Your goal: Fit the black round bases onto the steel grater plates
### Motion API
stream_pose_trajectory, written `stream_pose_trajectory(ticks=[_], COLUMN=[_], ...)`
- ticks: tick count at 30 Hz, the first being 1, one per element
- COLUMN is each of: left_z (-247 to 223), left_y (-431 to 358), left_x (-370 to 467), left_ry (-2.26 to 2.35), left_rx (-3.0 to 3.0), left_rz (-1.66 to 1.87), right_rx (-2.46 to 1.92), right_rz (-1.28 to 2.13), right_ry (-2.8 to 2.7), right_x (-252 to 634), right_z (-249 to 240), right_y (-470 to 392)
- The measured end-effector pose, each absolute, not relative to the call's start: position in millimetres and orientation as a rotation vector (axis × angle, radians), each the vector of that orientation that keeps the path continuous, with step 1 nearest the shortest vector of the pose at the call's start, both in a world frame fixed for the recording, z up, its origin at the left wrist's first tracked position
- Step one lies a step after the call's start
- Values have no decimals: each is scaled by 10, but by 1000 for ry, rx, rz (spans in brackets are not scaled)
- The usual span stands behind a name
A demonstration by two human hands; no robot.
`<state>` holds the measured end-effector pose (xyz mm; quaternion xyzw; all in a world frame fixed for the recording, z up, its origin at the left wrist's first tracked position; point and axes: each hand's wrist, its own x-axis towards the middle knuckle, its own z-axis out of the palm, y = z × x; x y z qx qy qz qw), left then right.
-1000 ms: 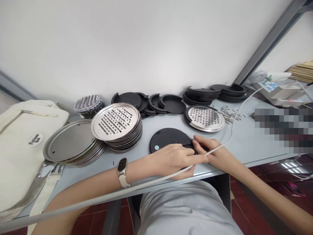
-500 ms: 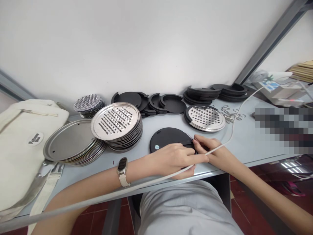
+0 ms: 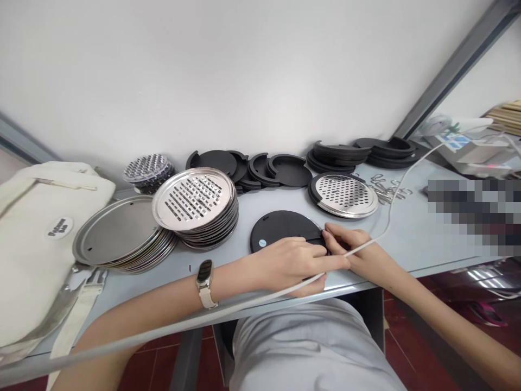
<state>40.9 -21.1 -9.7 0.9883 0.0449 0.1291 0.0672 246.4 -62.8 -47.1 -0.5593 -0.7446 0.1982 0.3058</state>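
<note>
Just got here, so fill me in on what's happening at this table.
A seated person has both hands on a round black disc near the front edge of the table. The left hand lies over it, while the right hand's fingertips are at its right edge. Slotted metal plates stand stacked to the left, and black holders sit along the wall.

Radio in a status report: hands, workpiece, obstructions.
Left hand on black disc; right hand pinching its edge. White cable crosses in front of right hand.
</note>
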Motion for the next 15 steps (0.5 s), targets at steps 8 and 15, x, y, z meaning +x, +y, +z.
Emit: stream_pose_trajectory(ticks=[8,15], left_z=[-79,-99], left_y=[-218,-211], left_x=[404,401], left_ry=[143,144], left_rx=[2972,2945], left_rz=[388,401], right_rx=[-1486,-1500], right_rz=[535,531], right_ry=[-1972,-1968], right_x=[2468,2477], right_z=[-486,-482], right_y=[-626,-628])
